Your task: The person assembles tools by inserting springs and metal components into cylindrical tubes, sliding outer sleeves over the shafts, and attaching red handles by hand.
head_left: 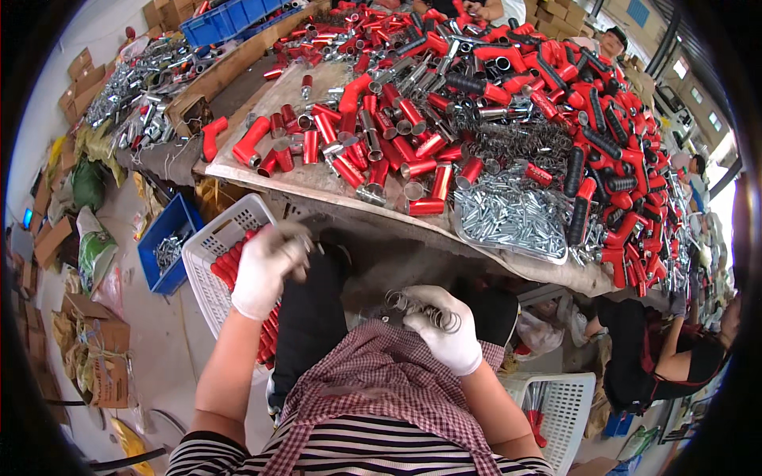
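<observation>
The right hand (446, 327), in a white knit-looking glove, has its fingers closed around coil springs (446, 320) of thin, shiny wire; at least two of these show, one at the fingertips and one along the fingers, all just above the lap and its red-and-white checked apron (365, 365); the left hand (268, 266), gloved the same way, has bent fingers blurred at the tips, so I cannot tell whether they pinch anything; it is over the edge of one white lattice basket (240, 213) of moulded plastic, where smooth red pieces (227, 266) lie packed; a second white lattice basket (570, 408) stands to the right, with slim metal pieces ending in red inside; on the tabletop (279, 97), two glossy red elbow-shaped pieces lie at the near left corner, and beside them are many red metallic cylinders (309, 147), too jumbled to count; farther right comes a tangled wiry spring heap (520, 147), then one clear plastic tray (516, 251) full of small silver screws (508, 214), with black ribbed grips (575, 170) next to it
</observation>
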The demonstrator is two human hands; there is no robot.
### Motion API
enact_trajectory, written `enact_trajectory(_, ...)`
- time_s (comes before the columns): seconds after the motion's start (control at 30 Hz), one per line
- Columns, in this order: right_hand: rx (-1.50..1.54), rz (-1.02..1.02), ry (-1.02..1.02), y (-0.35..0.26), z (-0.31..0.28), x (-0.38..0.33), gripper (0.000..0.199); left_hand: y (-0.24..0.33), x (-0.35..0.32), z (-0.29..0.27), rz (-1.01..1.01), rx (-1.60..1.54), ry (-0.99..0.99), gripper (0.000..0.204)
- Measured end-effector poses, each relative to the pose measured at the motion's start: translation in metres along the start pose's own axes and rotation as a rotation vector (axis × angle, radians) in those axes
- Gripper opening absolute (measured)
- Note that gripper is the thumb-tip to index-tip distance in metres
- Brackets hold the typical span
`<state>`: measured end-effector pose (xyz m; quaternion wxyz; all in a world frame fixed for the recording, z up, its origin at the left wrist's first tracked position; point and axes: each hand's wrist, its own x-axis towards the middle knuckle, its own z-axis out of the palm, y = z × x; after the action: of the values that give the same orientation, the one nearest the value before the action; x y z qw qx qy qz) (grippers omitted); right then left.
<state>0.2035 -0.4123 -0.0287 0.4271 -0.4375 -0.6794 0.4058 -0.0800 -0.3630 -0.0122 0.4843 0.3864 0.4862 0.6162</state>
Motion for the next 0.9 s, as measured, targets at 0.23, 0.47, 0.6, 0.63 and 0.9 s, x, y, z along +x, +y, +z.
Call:
enact_trajectory(0.23,0.119,0.219,-0.398,0.02,-0.004,-0.01,0.033,-0.154,0.024,0.04,0.028,1.006,-0.955,0.041)
enact_trajectory(0.47,0.295,0.374,-0.076,0.048,-0.019,-0.033,0.03,-0.167,0.042,0.055,-0.075,0.743,-0.683,0.042)
enact_trajectory(0.6,0.155,0.283,0.025,0.077,-0.011,-0.024,0.027,-0.077,-0.003,0.072,-0.117,0.359,-0.872,0.045)
enact_trajectory(0.63,0.091,0.257,0.02,0.066,-0.008,-0.015,0.028,-0.063,-0.008,0.075,0.125,0.495,-0.942,0.046)
enact_trajectory(0.9,1.269,0.219,0.492,0.044,-0.017,0.024,0.023,0.019,0.049,0.097,0.281,0.693,-0.793,0.031)
